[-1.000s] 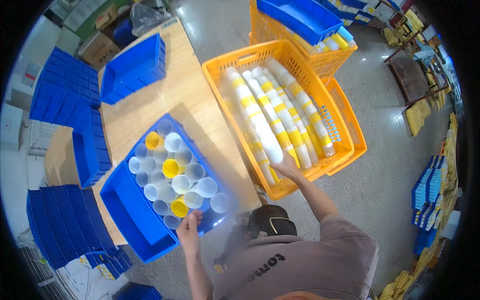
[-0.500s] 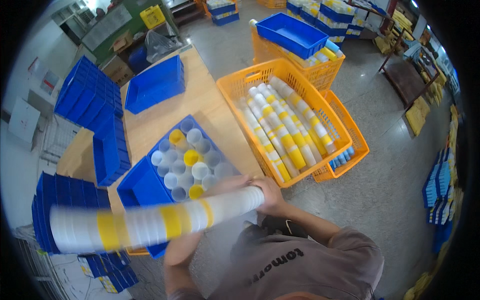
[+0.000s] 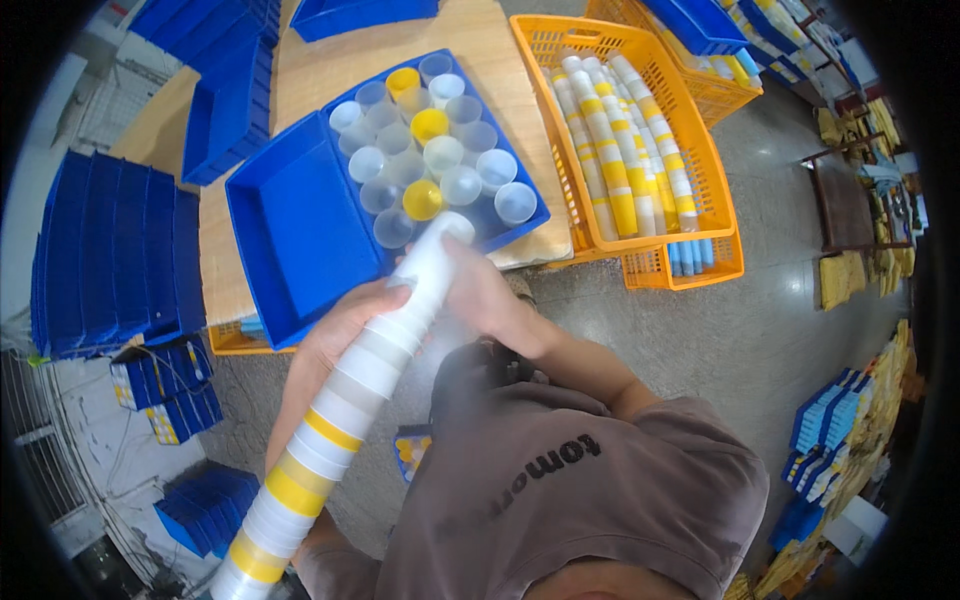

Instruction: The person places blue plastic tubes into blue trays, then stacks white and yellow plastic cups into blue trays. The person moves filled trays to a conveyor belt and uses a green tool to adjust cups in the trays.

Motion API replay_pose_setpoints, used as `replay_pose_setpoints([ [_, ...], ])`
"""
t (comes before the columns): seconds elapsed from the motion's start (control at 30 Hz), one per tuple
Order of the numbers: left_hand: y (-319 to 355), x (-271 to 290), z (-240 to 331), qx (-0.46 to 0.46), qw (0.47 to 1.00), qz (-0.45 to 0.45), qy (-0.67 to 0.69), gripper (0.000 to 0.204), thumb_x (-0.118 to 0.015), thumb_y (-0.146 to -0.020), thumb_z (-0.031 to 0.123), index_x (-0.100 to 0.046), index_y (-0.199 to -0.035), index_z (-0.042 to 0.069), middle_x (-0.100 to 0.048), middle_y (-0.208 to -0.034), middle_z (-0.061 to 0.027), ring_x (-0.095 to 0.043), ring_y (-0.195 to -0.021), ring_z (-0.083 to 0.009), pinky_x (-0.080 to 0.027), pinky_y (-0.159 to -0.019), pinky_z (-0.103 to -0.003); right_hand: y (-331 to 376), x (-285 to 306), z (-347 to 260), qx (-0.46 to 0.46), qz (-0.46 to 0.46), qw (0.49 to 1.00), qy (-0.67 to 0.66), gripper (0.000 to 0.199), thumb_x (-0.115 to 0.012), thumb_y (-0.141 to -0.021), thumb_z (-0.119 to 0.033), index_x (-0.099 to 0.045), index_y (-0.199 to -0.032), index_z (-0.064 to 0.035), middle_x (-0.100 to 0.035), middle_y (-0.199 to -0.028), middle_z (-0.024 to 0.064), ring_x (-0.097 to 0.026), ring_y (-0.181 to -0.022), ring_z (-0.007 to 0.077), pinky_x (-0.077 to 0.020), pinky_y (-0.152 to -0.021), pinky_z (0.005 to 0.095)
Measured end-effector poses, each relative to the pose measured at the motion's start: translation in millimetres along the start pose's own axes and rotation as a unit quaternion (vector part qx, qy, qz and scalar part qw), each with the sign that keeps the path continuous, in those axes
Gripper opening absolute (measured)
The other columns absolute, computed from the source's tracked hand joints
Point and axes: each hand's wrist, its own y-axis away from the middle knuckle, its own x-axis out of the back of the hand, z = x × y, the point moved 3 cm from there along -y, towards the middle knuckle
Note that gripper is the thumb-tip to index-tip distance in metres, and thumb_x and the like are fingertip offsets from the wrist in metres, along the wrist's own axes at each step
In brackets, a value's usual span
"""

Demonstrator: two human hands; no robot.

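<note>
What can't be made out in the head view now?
Head view:
Cup stack: near end cut off by the bottom edge.
Left hand: most fingers hidden behind the stack.
Right hand: blurred, so its grip is unclear.
Orange crate: floor hidden by its stacks.
Far tray: cut off by the top edge.

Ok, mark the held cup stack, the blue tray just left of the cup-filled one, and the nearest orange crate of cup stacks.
Cup stack (image 3: 343, 408), head view: middle of its length.
Blue tray (image 3: 300, 220), head view: bare inner base.
Orange crate (image 3: 709, 175), head view: right wall.
</note>
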Motion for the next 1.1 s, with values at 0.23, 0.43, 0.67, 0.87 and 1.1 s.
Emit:
replay_pose_setpoints([
  [0.23,34.1,13.7,2.7,-0.040,0.997,0.064,-0.009,0.062,-0.073,-0.087,0.033,-0.051,-0.126,-0.011,-0.069,-0.096,-0.0208,-0.071,-0.077,-0.0239,-0.059,-0.068,-0.031,-27.6,-20.3,22.3,-0.050,0.079,0.994,0.047,0.043,-0.050,-0.100,-0.036,-0.051,-0.119,0.0018,-0.061,-0.113,0.0182,-0.060,-0.107,0.0301,-0.0443,-0.100,0.0440],
  [0.43,21.4,18.5,1.3,-0.062,0.994,0.074,0.044,0.062,-0.072,-0.088,0.036,-0.052,-0.124,-0.010,-0.069,-0.094,-0.0205,-0.071,-0.074,-0.0235,-0.060,-0.063,-0.030,-46.2,-28.7,22.7,-0.045,0.069,0.997,0.001,0.046,-0.061,-0.094,-0.041,-0.053,-0.117,-0.0013,-0.061,-0.107,0.0130,-0.061,-0.104,0.0276,-0.0480,-0.097,0.0442],
  [0.67,-13.7,5.7,18.4,-0.070,0.975,0.101,0.183,0.041,-0.071,-0.088,0.021,-0.055,-0.120,0.003,-0.068,-0.088,-0.0119,-0.069,-0.067,-0.0224,-0.061,-0.058,-0.037,-101.9,-16.9,10.6,-0.126,0.072,0.989,0.000,0.043,-0.062,-0.090,-0.040,-0.054,-0.110,-0.0027,-0.062,-0.098,0.0131,-0.064,-0.093,0.0270,-0.0561,-0.084,0.0453],
  [0.87,-14.3,-24.5,32.1,-0.112,0.976,0.098,0.158,0.041,-0.070,-0.088,0.020,-0.052,-0.121,0.005,-0.068,-0.088,-0.0132,-0.069,-0.065,-0.0239,-0.061,-0.056,-0.037,-114.5,-24.2,-20.4,-0.165,0.095,0.971,0.147,0.038,-0.057,-0.093,-0.036,-0.053,-0.109,-0.0020,-0.064,-0.097,0.0182,-0.065,-0.089,0.0309,-0.0548,-0.085,0.0475],
  [1.1,-9.4,-49.3,38.7,-0.155,0.974,0.069,0.150,0.043,-0.065,-0.092,0.026,-0.050,-0.122,0.000,-0.067,-0.085,-0.0171,-0.069,-0.068,-0.0228,-0.059,-0.055,-0.035,-105.0,-42.2,-43.4,-0.121,0.039,0.983,0.132,0.040,-0.050,-0.096,-0.038,-0.051,-0.112,-0.0008,-0.064,-0.098,0.0156,-0.064,-0.087,0.0277,-0.0538,-0.080,0.0422],
])
